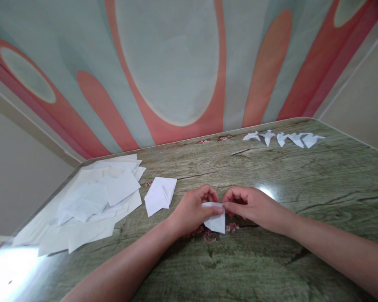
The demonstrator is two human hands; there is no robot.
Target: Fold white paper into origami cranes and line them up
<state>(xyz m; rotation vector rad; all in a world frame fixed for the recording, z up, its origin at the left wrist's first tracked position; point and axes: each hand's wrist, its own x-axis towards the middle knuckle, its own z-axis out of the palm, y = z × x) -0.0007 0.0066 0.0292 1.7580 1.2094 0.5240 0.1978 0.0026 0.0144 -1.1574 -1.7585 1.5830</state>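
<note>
A small folded piece of white paper (216, 224) is held just above the wood-patterned table, near its middle. My left hand (193, 209) grips it from the left, the thumb lying across its face and the fingers behind. At the paper's upper right corner, the thumb and fingertips of my right hand (247, 205) pinch the edge. The curled fingers of both hands hide part of the paper's top and back.
On the left a loose pile of white paper sheets (122, 186) spreads over the table (189, 272). A few smaller paper pieces (159, 195) lie beside it. Several folded paper birds (282, 139) stand in a row at the far right, near the patterned wall (166, 63).
</note>
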